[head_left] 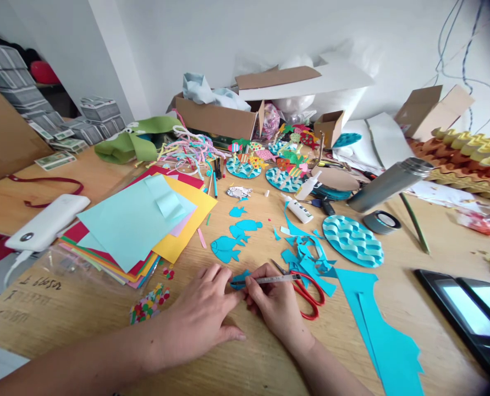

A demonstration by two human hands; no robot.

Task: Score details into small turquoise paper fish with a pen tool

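Observation:
A small blue paper fish (238, 280) lies flat on the wooden table between my two hands. My left hand (203, 308) rests palm down at its left edge, fingers stretched out and thumb apart. In my right hand (275, 302) is a slim pen (278, 279), gripped near its tip, which my fingers hide over the fish. Red-handled scissors (310, 297) lie just beyond the right hand. Cut blue paper scraps (310, 256) are heaped behind them. Farther up, several blue cut-out fish (225, 249) lie in a loose column, the nearest with drawn lines.
Left stands a stack of coloured paper (121, 220), with confetti dots (149, 302) before it. A wavy blue disc (352, 240), glue bottles (299, 209), a steel flask (389, 184) and a large blue sheet (387, 330) are right. Boxes (215, 116) line the wall.

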